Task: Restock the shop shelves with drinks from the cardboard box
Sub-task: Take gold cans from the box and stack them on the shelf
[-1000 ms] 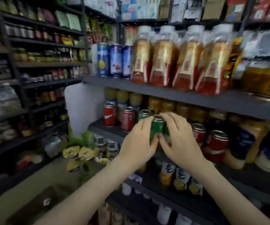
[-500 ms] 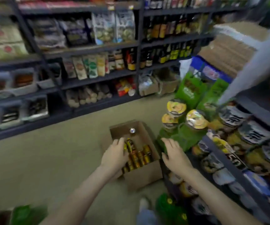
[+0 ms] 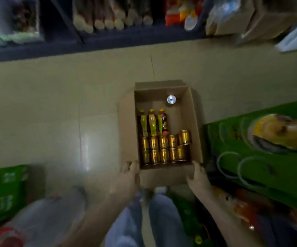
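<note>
An open brown cardboard box (image 3: pixel 128 131) on the pale tiled floor (image 3: pixel 55 104) holds ten gold cans (image 3: pixel 163 148) in two rows at its near edge, three yellow-labelled bottles (image 3: pixel 152 123) lying beyond them, and one silver-topped can (image 3: pixel 171 99) by the far right corner. The left hand (image 3: pixel 126 177) grips the near left corner with curled fingers, and the right hand (image 3: pixel 197 177) grips the near right corner. Open floor lies left and beyond, up to the dark shelf unit (image 3: pixel 108 43), while green cartons (image 3: pixel 251 166) crowd just beside the right wall.

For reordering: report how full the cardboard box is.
Partly full: gold cans and three bottles fill the near part of the cardboard box; one silver-topped can stands at the far end.
</note>
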